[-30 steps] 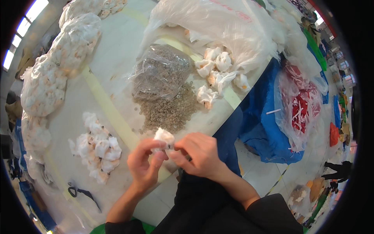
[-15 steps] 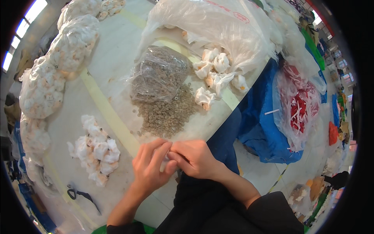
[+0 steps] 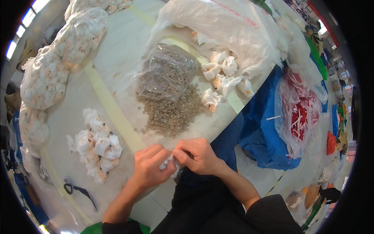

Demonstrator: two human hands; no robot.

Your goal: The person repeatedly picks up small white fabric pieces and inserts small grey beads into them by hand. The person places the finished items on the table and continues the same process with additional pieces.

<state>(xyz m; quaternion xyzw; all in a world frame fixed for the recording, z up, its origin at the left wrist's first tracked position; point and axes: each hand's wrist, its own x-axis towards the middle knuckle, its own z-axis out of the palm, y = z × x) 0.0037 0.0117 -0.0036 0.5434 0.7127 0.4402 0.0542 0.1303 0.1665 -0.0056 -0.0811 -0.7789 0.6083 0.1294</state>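
Note:
My left hand [image 3: 151,165] and my right hand [image 3: 198,156] meet at the near edge of the table. Both are closed on a small white crumpled soft piece [image 3: 167,160]; fingers hide most of it. Just beyond lies a loose heap of small greyish-brown rings [image 3: 173,117]. A clear plastic bag [image 3: 167,72] full of the same rings rests against the heap's far side. Left of my hands is a pile of white soft tufts [image 3: 102,150] with brownish spots. More white tufts [image 3: 211,98] spill from a large translucent bag [image 3: 230,19] at the far right.
Stuffed clear bags of white tufts [image 3: 44,80] line the table's left side. Black-handled scissors [image 3: 81,191] lie near left. Right of the table stands a blue bag [image 3: 260,136] holding red-and-white material [image 3: 298,113]. Pale yellow tape strips [image 3: 113,109] cross the tabletop.
More of the white piece shows between my hands, and my left fingers have curled in tighter. The whole view has shifted slightly, with the table things sitting a little farther right.

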